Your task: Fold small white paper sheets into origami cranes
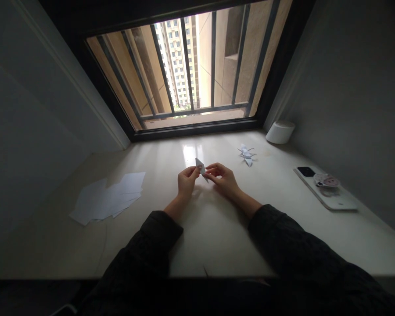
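Folded paper [202, 167]: right in my grip, between my two sets of fingertips, one point standing up away from me and another angled down to the right; probably kept small and central so both hands can reach it.
Left hand [186, 182]: thumb and fingers pinching the paper's left side, I judge to steady it.
Right hand [224, 179]: thumb and fingertips closed on the lower right side, opposite the left, likely so the piece cannot twist; how hard I press, I cannot tell.
Countertop [213, 237]: below my grip, giving my forearms a place to lie near.
Loose sheets [108, 197]: overlapping, to the left of my grip and a little nearer me, presumably aside to leave my hands room.
Folded paper figures [246, 154]: beyond my grip to the right, clustered together, out of my elbows' way.
Phone [325, 188]: well right of my grip, by the wall, seemingly for the same reason.
White cylinder [280, 132]: farther off, in the right corner.
Window [184, 70]: straight beyond my grip, so daylight falls toward the paper.
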The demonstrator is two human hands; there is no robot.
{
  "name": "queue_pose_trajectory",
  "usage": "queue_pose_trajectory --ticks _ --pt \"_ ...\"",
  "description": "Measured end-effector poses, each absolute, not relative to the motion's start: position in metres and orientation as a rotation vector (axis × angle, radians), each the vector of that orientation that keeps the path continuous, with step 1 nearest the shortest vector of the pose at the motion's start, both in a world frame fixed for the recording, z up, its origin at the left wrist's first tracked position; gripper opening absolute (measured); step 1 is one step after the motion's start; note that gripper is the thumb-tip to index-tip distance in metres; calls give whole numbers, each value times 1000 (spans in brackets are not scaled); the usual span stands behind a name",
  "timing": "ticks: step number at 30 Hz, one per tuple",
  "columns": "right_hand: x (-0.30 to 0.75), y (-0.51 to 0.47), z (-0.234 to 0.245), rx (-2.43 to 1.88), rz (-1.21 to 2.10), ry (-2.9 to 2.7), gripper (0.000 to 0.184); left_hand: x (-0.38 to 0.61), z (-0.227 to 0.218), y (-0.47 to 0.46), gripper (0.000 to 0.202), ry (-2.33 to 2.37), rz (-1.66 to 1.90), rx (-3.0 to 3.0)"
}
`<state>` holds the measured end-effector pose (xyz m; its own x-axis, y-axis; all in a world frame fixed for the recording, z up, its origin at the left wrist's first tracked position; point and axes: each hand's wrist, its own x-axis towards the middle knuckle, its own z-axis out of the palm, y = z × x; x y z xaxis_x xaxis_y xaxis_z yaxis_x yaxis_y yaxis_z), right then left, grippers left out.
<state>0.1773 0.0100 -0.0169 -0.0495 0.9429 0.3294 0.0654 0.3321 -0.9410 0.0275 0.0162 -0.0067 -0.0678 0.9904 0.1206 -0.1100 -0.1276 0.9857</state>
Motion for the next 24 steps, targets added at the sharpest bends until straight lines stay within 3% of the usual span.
queue_pose_trajectory --ticks 24 --pt "181 12 -17 -1108 704 -1401 25 31 -17 19 33 933 1369 1177"
